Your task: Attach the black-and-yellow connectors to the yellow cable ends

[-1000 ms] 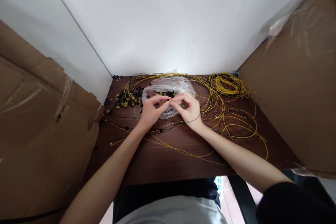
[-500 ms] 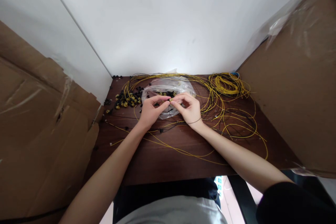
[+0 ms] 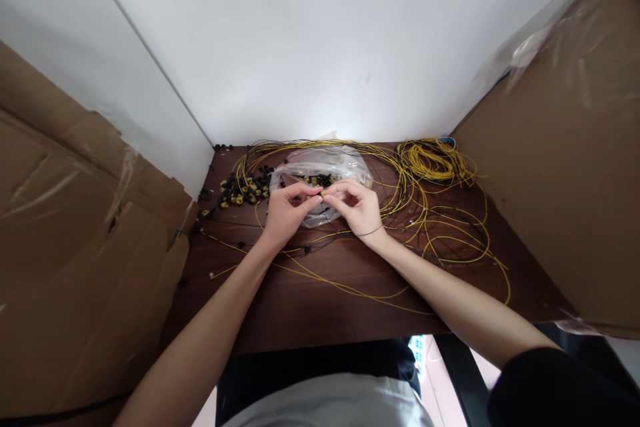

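Note:
Thumb and forefinger of my left hand pinch one side of a small black-and-yellow connector. From the other side my right hand grips the same piece, its fingertips almost meeting the left ones. Most of the connector is hidden by the fingers. Behind and beneath my hands lies a clear plastic bag with more black-and-yellow connectors in it. A thin dark wire hangs below the pinched piece.
Loose connectors are heaped on the brown table at the left. Yellow and black wires loop across the back and right, with a yellow coil at the back right. Cardboard sheets stand at both sides, a white wall behind.
The fingertips and the connector between them have shifted slightly, with the left fingers a little lower. Both hands keep their pinch, and the things on the table lie as before.

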Demonstrator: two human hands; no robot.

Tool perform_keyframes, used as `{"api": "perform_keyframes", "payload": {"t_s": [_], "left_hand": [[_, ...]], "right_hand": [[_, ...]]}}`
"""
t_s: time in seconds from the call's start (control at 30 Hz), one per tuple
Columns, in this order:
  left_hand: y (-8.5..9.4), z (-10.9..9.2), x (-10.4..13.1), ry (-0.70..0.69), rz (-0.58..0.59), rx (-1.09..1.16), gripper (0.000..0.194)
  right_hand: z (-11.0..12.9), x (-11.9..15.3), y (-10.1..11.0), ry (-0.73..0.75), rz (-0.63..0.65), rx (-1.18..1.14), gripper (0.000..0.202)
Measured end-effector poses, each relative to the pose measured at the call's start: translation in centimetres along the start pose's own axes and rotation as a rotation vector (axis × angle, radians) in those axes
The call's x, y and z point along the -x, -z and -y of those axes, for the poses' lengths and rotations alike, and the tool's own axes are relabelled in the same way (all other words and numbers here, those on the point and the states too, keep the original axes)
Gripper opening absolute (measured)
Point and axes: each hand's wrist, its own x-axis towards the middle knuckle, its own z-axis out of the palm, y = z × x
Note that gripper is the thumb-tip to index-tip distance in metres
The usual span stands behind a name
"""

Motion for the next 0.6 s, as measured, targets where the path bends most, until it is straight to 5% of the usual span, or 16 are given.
{"api": "perform_keyframes", "payload": {"t_s": [0.4,0.6], "left_hand": [[-0.03,-0.41,0.04,-0.094,-0.017,-0.067,0.013],[-0.15,-0.51,0.00,-0.142,0.098,-0.015,0.025]], "right_hand": [[-0.06,-0.02,-0.12,-0.029,0.032,-0.087,0.010],[0.46,0.07,0.18,-0.023,0.029,0.000,0.012]]}}
